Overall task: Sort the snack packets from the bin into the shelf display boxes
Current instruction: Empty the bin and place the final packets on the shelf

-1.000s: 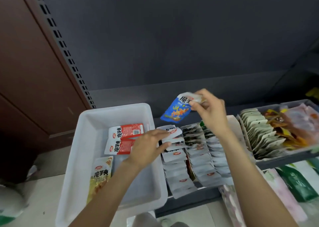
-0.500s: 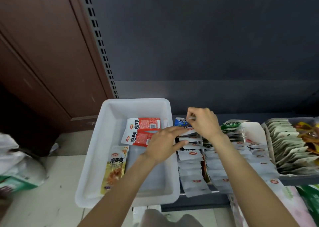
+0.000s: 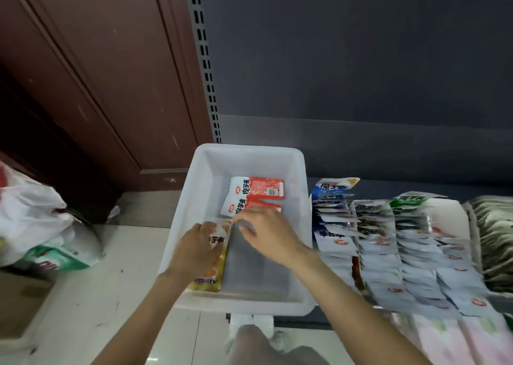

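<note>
Both your hands are in the bin, and a mixed-up pick is the risk.

Your left hand (image 3: pixel 198 249) curls on the yellow packet (image 3: pixel 215 264) at the white bin's (image 3: pixel 183 217) left wall; your right hand (image 3: pixel 268 233), fingers loosely bent and grasping nothing clearly, hovers by two red packets (image 3: pixel 256 195). Grab both flavours together and one may land in the wrong display box row (image 3: pixel 333 226).

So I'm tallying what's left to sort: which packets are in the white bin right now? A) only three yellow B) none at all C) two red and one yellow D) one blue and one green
C: the white bin holds two red packets near its far end and one yellow packet under the left hand.
</note>
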The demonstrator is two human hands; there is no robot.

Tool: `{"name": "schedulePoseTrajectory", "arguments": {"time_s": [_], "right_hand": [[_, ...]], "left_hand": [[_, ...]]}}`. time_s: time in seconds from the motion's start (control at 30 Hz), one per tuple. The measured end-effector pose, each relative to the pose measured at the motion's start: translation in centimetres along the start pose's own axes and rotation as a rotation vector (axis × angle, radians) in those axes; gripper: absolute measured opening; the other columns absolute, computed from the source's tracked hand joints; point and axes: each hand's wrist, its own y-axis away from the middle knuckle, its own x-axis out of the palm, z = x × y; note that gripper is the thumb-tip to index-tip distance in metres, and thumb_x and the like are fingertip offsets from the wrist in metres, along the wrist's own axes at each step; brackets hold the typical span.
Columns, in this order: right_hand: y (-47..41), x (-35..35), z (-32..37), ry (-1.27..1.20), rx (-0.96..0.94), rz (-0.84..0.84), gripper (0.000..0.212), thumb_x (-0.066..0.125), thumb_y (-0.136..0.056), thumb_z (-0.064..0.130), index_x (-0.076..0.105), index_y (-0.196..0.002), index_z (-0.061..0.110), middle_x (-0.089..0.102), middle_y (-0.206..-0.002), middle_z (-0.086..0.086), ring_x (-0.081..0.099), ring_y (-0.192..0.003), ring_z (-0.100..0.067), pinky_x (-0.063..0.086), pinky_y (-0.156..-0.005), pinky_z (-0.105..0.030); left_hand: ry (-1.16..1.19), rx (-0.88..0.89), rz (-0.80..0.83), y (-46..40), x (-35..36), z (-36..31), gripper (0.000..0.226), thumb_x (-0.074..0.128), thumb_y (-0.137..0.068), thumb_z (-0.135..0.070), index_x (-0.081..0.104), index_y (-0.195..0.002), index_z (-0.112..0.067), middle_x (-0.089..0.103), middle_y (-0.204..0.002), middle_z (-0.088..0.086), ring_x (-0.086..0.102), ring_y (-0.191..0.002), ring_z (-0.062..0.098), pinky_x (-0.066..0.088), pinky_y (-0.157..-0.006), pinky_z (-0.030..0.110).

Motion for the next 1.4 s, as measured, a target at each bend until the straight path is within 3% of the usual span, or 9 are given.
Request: {"name": "schedulePoseTrajectory", "arguments": {"time_s": [0.13, 0.23, 0.37, 0.67, 0.93, 1.03, 1.13, 1.2, 1.4], "right_hand": [[-3.1, 6.6, -1.6, 0.213, -0.042, 0.426, 0.056, 0.047, -0.095, 0.008, 0.033, -0.146, 0.025, 0.026, -0.155, 0.003, 0.023, -0.142, -0.02, 0.026, -0.114, -0.041], [-3.4, 8.2, -3.2, 0.356, 0.008, 0.576, 0.059, 0.046, -0.097, 0.024, 0.022, -0.149, 0.035, 0.01, -0.159, 0.001, 0.01, -0.143, -0.027, 0.021, -0.114, -0.048], [-2.5, 7.7, -3.8, 0.161, 0.298, 0.313, 0.038, 0.048, -0.097, 0.032, 0.051, -0.132, 0.016, 0.033, -0.14, -0.01, 0.041, -0.123, -0.033, 0.038, -0.101, -0.042], [-3.9, 7.8, -3.7, -0.261, 0.631, 0.0, 0.056, 0.07, -0.078, -0.003, 0.041, -0.124, 0.013, 0.054, -0.117, -0.009, 0.057, -0.103, -0.024, 0.043, -0.071, -0.026], [-4.0, 6.4, -3.4, 0.251, 0.523, -0.01, 0.051, 0.066, -0.086, 0.011, 0.038, -0.129, 0.014, 0.044, -0.123, -0.013, 0.062, -0.09, -0.029, 0.047, -0.071, -0.034], [-3.5, 5.9, -3.0, -0.04, 0.609, -0.158, 0.052, 0.067, -0.084, 0.003, 0.04, -0.126, 0.018, 0.041, -0.123, -0.005, 0.056, -0.086, -0.021, 0.044, -0.076, -0.029], [-2.8, 4.5, -2.3, -0.587, 0.606, -0.461, 0.067, 0.074, -0.076, 0.004, 0.04, -0.131, 0.023, 0.049, -0.124, -0.001, 0.055, -0.109, -0.018, 0.049, -0.092, -0.032], [-2.0, 2.9, -1.2, -0.918, 0.52, -0.584, 0.069, 0.074, -0.077, 0.0, 0.039, -0.13, 0.028, 0.054, -0.122, 0.001, 0.062, -0.105, -0.018, 0.055, -0.081, -0.032], [0.2, -1.9, 1.2, -1.234, 0.475, -0.538, 0.05, 0.064, -0.084, -0.003, 0.047, -0.126, 0.019, 0.068, -0.108, -0.006, 0.065, -0.089, -0.008, 0.049, -0.064, -0.018]], "left_hand": [[-0.249, -0.033, 0.316, 0.2, 1.8, 0.7, 0.051, 0.046, -0.088, -0.026, 0.039, -0.136, -0.01, 0.048, -0.134, 0.007, 0.05, -0.118, 0.027, 0.04, -0.094, 0.033], [-0.339, -0.012, 0.366, -0.6, 2.1, 0.7, 0.049, 0.044, -0.09, -0.031, 0.043, -0.133, -0.008, 0.046, -0.134, 0.009, 0.047, -0.12, 0.031, 0.039, -0.097, 0.036], [-0.228, 0.176, 0.385, -1.6, 2.4, -0.7, 0.047, 0.052, -0.086, -0.023, 0.046, -0.132, -0.014, 0.046, -0.137, 0.004, 0.041, -0.127, 0.022, 0.029, -0.104, 0.027], [0.109, -0.033, 0.201, -3.4, 1.2, -1.2, 0.054, 0.065, -0.081, -0.015, 0.044, -0.13, -0.011, 0.047, -0.128, 0.008, 0.047, -0.118, 0.026, 0.039, -0.094, 0.032], [-0.108, 0.006, 0.18, -3.7, 3.2, -0.7, 0.084, 0.076, -0.07, -0.048, 0.032, -0.135, -0.016, 0.04, -0.124, 0.009, 0.043, -0.118, 0.028, 0.041, -0.094, 0.036], [0.093, -0.025, 0.157, -3.6, 2.1, -1.0, 0.077, 0.078, -0.072, -0.037, 0.039, -0.135, -0.018, 0.043, -0.122, 0.007, 0.047, -0.116, 0.024, 0.041, -0.093, 0.031], [0.824, -0.173, 0.128, -2.3, -0.5, -2.0, 0.052, 0.072, -0.082, -0.029, 0.052, -0.128, -0.016, 0.058, -0.113, 0.003, 0.062, -0.09, 0.015, 0.049, -0.068, 0.02], [1.172, -0.174, 0.208, -1.1, -2.4, -2.4, 0.045, 0.069, -0.083, -0.031, 0.059, -0.123, -0.013, 0.068, -0.107, 0.006, 0.067, -0.087, 0.016, 0.052, -0.066, 0.02], [1.16, 0.07, 0.126, 0.8, -6.1, -4.9, 0.025, 0.065, -0.083, -0.009, 0.065, -0.109, -0.005, 0.072, -0.088, 0.006, 0.067, -0.079, 0.017, 0.052, -0.061, 0.023]]}}
